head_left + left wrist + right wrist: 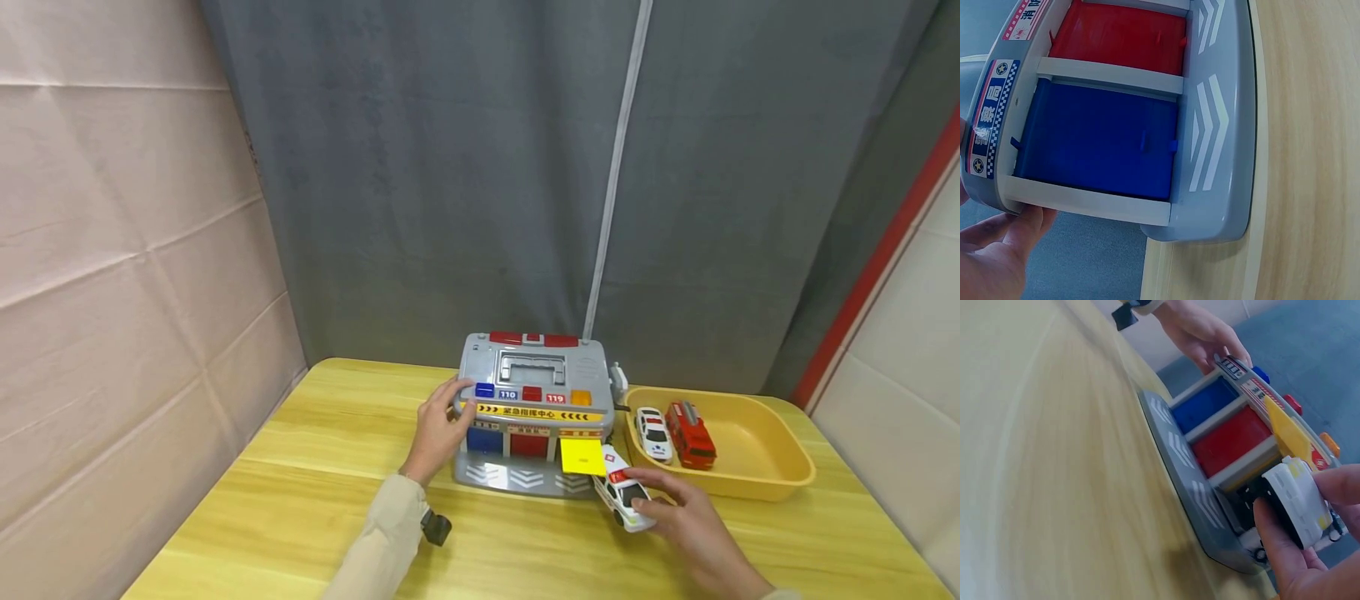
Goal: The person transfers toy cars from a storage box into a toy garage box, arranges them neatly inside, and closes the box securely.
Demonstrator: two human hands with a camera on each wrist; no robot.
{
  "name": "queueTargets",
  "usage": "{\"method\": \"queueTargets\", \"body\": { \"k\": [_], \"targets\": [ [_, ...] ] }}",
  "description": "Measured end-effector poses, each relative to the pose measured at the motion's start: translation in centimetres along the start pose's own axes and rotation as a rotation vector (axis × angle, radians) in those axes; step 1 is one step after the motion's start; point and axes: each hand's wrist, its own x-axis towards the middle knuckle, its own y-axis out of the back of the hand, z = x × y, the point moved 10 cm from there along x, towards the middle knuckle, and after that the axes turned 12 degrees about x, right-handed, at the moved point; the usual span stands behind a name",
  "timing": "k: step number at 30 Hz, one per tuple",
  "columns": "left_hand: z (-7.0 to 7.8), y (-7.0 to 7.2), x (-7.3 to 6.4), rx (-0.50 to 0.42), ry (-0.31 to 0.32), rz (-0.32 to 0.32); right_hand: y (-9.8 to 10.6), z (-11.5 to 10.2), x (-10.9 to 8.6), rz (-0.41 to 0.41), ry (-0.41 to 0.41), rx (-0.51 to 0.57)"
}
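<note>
A grey toy garage with a carry handle on its roof stands on the table. My left hand grips its left end, fingers on the roof and thumb at the front edge. The blue door and red door are down, while the yellow door is swung up and out. My right hand pinches a white toy ambulance between thumb and fingers. The ambulance is tilted, one end close to the opening under the yellow door; its far end is partly hidden.
A yellow tray stands right of the garage, holding a white toy police car and a red toy fire truck. Blue, red and orange buttons line the roof's front. A grey curtain hangs behind the wooden table.
</note>
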Motion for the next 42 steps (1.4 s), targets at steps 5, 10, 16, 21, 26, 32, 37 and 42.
{"method": "queueTargets", "body": {
  "k": [5,10,16,21,26,32,37,42],
  "targets": [
    [0.0,0.0,0.0,-0.009,0.007,-0.003,-1.1,0.7,0.1,0.035,-0.007,0.034],
    [-0.1,0.0,0.0,-0.013,0.006,0.002,-2.1,1.2,0.4,0.092,0.026,0.084],
    [0.0,0.1,0.0,-0.003,0.002,0.014,-3.6,1.9,1.1,0.135,0.053,0.175],
    [0.0,0.1,0.0,-0.002,-0.001,0.017,-4.4,2.2,1.7,0.190,0.072,0.221],
    [0.0,0.1,0.0,0.001,-0.007,0.019,-4.8,2.2,2.2,0.245,0.121,0.230],
    [0.2,0.1,0.0,0.001,-0.009,0.013,-5.2,1.9,2.5,0.287,0.138,0.164],
    [0.2,0.2,0.0,-0.001,-0.007,0.012,-5.7,1.8,2.8,0.272,0.132,0.129],
    [0.2,0.1,0.0,-0.005,0.001,0.004,-5.0,1.8,3.3,0.313,0.136,0.035]
  ]
}}
